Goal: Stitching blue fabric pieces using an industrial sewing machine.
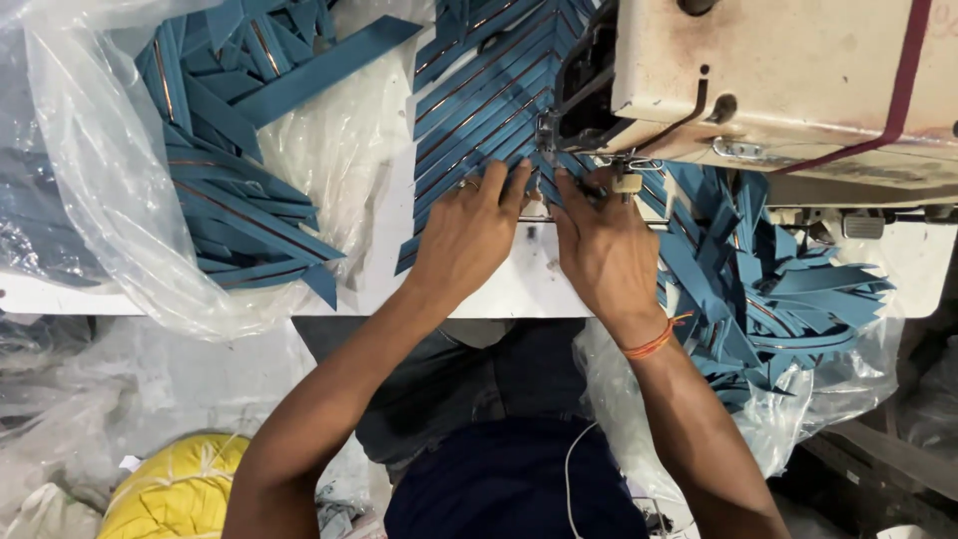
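Head view: left hand (467, 235) and right hand (607, 250) flat, fingers together, pressing blue fabric strips (479, 110) on the white table (519, 289) toward the sewing machine (778, 85) foot. Judging by piles: bagged strips (235, 200) left, apparently unsewn; strips (768, 299) spilling right, seemingly done.

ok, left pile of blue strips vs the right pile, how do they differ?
The left pile lies on the table inside a clear plastic bag, away from both hands. The right pile spills over the table edge beside the sewing machine, next to the right hand, and looks more jumbled. Both are the same blue strips, resting on plastic.
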